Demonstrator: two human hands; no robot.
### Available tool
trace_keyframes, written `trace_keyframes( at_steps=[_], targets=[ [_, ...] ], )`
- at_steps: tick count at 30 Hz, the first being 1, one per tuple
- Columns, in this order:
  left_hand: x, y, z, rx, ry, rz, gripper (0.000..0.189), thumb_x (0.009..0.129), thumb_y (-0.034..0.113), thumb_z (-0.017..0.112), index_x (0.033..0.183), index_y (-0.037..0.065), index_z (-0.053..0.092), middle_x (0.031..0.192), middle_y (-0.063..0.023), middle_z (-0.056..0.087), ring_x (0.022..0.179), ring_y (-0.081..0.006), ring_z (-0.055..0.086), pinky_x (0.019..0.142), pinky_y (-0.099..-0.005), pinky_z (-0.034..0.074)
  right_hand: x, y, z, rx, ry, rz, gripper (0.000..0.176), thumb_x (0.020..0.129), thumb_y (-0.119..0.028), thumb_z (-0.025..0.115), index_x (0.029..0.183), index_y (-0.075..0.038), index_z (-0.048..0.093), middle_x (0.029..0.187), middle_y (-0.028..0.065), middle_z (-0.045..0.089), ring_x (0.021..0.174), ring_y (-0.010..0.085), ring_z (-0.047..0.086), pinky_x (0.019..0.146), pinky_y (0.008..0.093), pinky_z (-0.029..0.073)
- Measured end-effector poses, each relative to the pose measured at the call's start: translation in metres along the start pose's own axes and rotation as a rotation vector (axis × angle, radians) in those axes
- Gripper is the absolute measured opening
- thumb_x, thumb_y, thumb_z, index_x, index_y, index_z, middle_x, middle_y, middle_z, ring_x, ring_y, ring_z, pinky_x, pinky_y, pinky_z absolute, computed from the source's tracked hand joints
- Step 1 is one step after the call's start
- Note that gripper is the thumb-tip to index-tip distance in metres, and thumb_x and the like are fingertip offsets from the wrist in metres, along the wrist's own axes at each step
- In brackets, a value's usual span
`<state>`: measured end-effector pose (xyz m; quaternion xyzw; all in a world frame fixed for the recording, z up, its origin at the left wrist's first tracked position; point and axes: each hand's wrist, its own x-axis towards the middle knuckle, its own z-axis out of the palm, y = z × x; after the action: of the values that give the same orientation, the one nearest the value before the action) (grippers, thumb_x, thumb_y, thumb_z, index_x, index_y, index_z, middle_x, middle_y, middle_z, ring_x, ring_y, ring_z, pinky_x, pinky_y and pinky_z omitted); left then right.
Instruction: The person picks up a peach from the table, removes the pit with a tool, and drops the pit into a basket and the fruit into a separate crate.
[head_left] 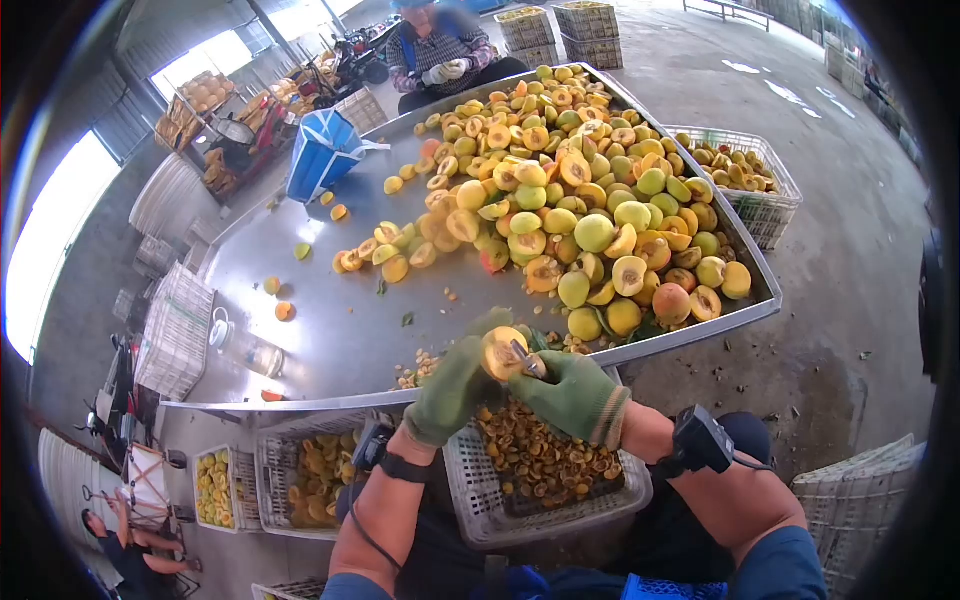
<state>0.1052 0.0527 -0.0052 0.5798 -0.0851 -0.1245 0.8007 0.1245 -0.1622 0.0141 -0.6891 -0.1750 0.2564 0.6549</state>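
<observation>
In a green work glove, my left hand [445, 392] is closed around a halved peach [499, 352], its cut face turned towards my right hand. My right hand [572, 396], gloved the same way, grips a short metal pitting tool [530, 360] whose tip touches the peach flesh. Both hands meet just over the near edge of the metal table [350, 335]. Right below them, a grey plastic crate [465, 490] holds brownish pits and scraps [550, 460]. Beyond the hands spreads a big heap of whole and halved peaches [560, 200].
A clear jar [245, 345] lies at the table's left, and a blue bag [325, 152] stands farther back. Across the table sits a person with gloved hands [445, 71]. Fruit-filled crates stand at right [770, 215] and lower left [275, 480]. Stacked crates [860, 510] stand lower right.
</observation>
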Motion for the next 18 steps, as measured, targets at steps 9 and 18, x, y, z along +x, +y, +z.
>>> trace_keyframes(
  at_steps=[9,18],
  targets=[
    [-0.012,-0.003,0.012,0.444,0.159,0.199,0.051,0.11,0.034,0.038,0.147,-0.001,0.045,0.129,-0.0147,0.065,0.113,-0.0225,0.065,0.096,-0.0345,0.054,0.005,0.009,0.011,-0.512,0.118,-0.144,0.022,0.089,-0.023,0.068,0.1,-0.004,0.065,0.083,0.0202,0.069,0.079,0.0392,0.069,0.067,0.0437,0.052],
    [-0.006,-0.01,0.014,0.088,0.154,0.009,0.056,0.108,0.044,0.039,0.146,0.003,0.046,0.13,-0.014,0.065,0.094,-0.0186,0.07,0.062,-0.0248,0.056,0.011,0.026,0.003,-0.588,0.171,-0.343,0.025,0.092,-0.027,0.066,0.109,-0.008,0.063,0.091,0.0206,0.07,0.085,0.0421,0.068,0.07,0.0492,0.053]
  ],
)
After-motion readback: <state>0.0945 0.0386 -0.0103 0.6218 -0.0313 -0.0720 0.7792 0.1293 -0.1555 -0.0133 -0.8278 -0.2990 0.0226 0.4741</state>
